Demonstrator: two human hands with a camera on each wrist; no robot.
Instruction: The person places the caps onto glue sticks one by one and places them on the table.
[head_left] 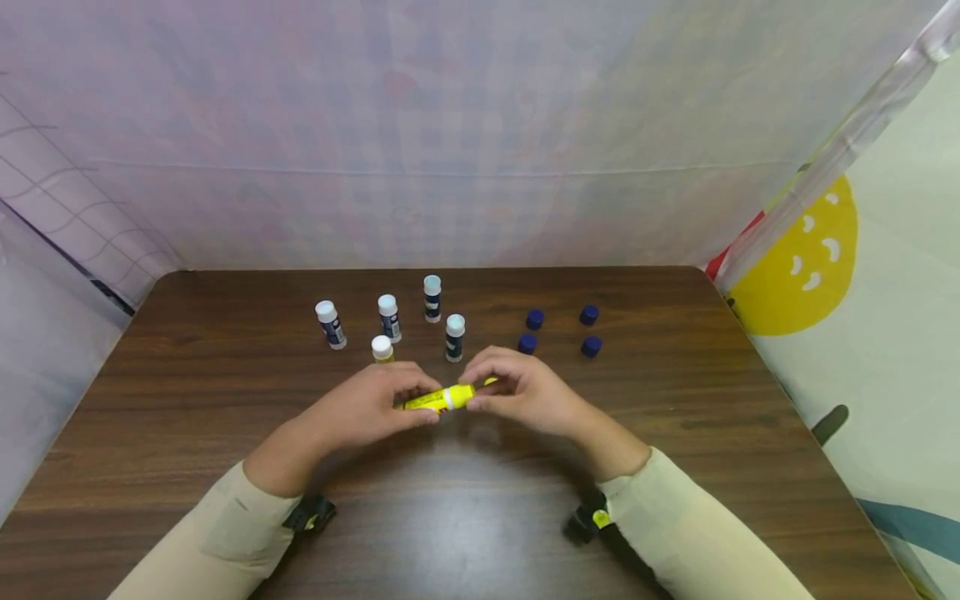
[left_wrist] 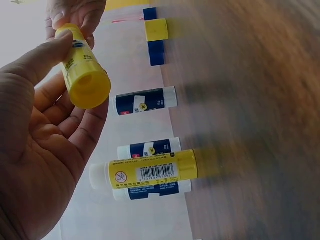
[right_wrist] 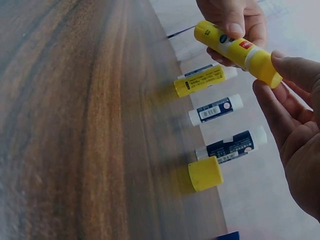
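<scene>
A yellow glue stick [head_left: 425, 402] with a white band lies tilted between both hands, above the table. My left hand [head_left: 360, 408] grips its body with thumb and fingers. At the other end, my right hand [head_left: 536, 393] pinches the yellow cap part past the white band, thumb and fingertips on it. A loose yellow cap [right_wrist: 205, 174] stands on the table just beyond the right hand, mostly hidden by that hand in the head view. Past the left fingertips stands another yellow glue stick [left_wrist: 150, 170], upright with a white top.
Several dark blue glue sticks [head_left: 455, 340] with white tops stand upright behind the hands, centre and left. Several loose blue caps [head_left: 589, 314] sit to the right of them. The brown wooden table [head_left: 712, 433] ends at a pale curtain [head_left: 450, 125] behind.
</scene>
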